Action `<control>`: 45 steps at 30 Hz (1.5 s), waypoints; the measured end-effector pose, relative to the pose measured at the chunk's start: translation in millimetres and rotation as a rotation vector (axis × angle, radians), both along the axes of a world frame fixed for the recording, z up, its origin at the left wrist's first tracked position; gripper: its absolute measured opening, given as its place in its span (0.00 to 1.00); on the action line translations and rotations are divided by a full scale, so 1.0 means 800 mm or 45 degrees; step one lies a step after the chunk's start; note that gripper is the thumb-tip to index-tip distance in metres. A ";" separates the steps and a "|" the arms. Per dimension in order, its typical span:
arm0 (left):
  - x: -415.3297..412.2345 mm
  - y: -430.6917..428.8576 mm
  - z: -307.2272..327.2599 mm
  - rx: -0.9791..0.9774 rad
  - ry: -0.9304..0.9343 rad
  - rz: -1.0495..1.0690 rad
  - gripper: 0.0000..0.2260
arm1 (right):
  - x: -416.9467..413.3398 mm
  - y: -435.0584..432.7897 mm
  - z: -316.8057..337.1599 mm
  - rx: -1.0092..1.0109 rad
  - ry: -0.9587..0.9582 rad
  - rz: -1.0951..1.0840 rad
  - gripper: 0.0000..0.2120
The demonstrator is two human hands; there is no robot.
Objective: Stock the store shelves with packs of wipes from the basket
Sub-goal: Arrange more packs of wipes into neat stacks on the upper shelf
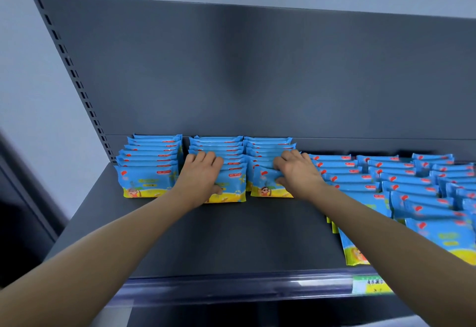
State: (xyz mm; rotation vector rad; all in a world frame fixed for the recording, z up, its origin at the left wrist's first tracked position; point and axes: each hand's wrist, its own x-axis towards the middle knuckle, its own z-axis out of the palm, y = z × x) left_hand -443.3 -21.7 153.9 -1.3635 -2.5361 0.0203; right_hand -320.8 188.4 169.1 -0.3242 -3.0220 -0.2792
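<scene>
We have both hands up on the shelf point(231, 236), working at the short rows of packs that stand upright against the back panel point(257, 69). Our left hand point(203, 174) grips the front of the second row point(231, 185), with the fingers curled over the top edges and the thumb low on the front face. Our right hand point(296, 172) pinches the front of the third row point(265, 187), where the wrapper dents under the fingers. Neither hand is spread flat. The first row point(146, 182), at the far left, stands untouched. To the right, the long rows point(412, 187) reach nearly to the shelf's front lip, by the price label point(368, 285). The basket is out of view.

These packs look light and soft: thin, glossy film around a damp wad that gives when squeezed. We judge the film to be slippery, so a pack could slide out of a loose grip or tip forward once let go. The best hold seems to be across the top edge with the thumb on the front face, or flat palms on both ends of a row when squaring it. There is little risk of breakage, but a hard squeeze would crease the wrapper and spoil the neat face. The three short rows stop well short of the lip, so there is room for more packs.
</scene>
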 end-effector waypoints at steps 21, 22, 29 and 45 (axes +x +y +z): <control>0.008 0.004 0.004 0.040 -0.026 0.004 0.30 | 0.008 0.004 -0.005 0.091 0.075 0.101 0.19; 0.009 0.005 0.005 0.063 -0.042 -0.011 0.30 | 0.010 0.006 -0.006 0.083 0.120 0.104 0.19; 0.024 0.042 0.024 0.178 -0.298 -0.129 0.35 | 0.013 0.028 0.007 -0.292 0.122 -0.167 0.36; 0.007 0.105 0.026 0.080 -0.327 -0.084 0.25 | 0.010 0.042 0.022 -1.042 0.146 -0.415 0.43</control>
